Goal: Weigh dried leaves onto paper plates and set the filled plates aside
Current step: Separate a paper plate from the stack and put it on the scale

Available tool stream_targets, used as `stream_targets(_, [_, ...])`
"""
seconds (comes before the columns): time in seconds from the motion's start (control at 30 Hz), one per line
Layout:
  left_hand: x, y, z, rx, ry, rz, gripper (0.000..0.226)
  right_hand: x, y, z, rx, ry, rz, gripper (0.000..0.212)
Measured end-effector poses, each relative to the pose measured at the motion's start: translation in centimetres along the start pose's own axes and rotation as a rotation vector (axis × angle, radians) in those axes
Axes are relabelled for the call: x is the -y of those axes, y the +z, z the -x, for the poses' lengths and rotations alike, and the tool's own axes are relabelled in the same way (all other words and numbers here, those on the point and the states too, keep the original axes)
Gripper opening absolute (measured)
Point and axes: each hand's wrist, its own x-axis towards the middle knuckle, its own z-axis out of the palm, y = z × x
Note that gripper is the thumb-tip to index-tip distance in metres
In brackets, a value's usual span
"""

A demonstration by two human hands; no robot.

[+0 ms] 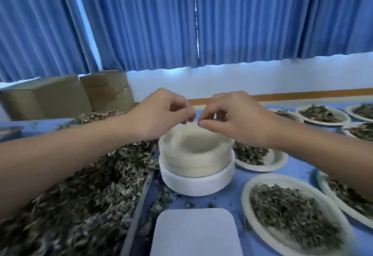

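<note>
A stack of empty paper plates (193, 155) stands in a white round holder (198, 184) at the middle of the blue table. My left hand (161, 112) and my right hand (234, 116) meet over the stack's far rim, fingers curled, fingertips pinching the edge of the top plate. The contact is blurred. A large tray of dried leaves (76, 195) lies under my left forearm. The flat pale scale platform (194, 233) sits bare at the near edge. A filled plate (290, 213) lies right of the scale.
Several more filled plates (323, 114) cover the right side of the table, one (256, 156) just beside the stack. Loose leaf bits litter the cloth near the scale. Cardboard boxes (60, 96) stand at the back left, under blue curtains.
</note>
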Motion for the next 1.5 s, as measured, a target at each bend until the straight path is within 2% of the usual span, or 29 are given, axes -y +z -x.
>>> stream_targets(0.17, [3.1, 1.0, 4.5, 0.056, 0.178, -0.088, 0.015, 2.0, 1.0, 0.9, 0.183, -0.043, 0.106, 0.011])
stream_targets(0.3, [3.8, 2.6, 5.1, 0.145, 0.267, -0.076, 0.018, 2.0, 0.1, 2.0, 0.251, -0.038, 0.108, 0.012])
stream_targets(0.37, [4.0, 3.0, 5.1, 0.135, 0.284, -0.059, 0.018, 1.7, 0.0, 2.5, 0.276, -0.025, 0.130, 0.011])
stream_targets(0.57, [3.9, 2.7, 5.1, 0.133, 0.298, -0.028, 0.018, 1.1, 1.1, 3.0, 0.245, -0.089, 0.178, 0.016])
stream_targets(0.8, [3.5, 2.3, 4.9, 0.188, 0.348, -0.141, 0.020, 1.2, 1.2, 3.3, 0.253, -0.232, 0.290, 0.019])
stream_targets(1.07, [3.1, 2.1, 5.1, 0.188, 0.398, -0.209, 0.019, 1.1, 1.3, 3.4, 0.239, -0.239, 0.276, 0.021])
stream_targets(1.2, [2.9, 1.9, 5.3, 0.217, 0.472, -0.386, 0.029, 1.3, 1.2, 3.3, 0.235, -0.228, 0.285, 0.025])
stream_targets(1.37, [2.2, 2.2, 5.9, 0.208, 0.505, -0.812, 0.048, 1.4, 1.3, 3.4, 0.205, -0.204, 0.288, 0.024])
stream_targets(1.5, [1.7, 2.0, 6.0, 0.109, 0.498, -0.863, 0.041, 2.1, 1.3, 3.6, 0.151, -0.185, 0.308, 0.037])
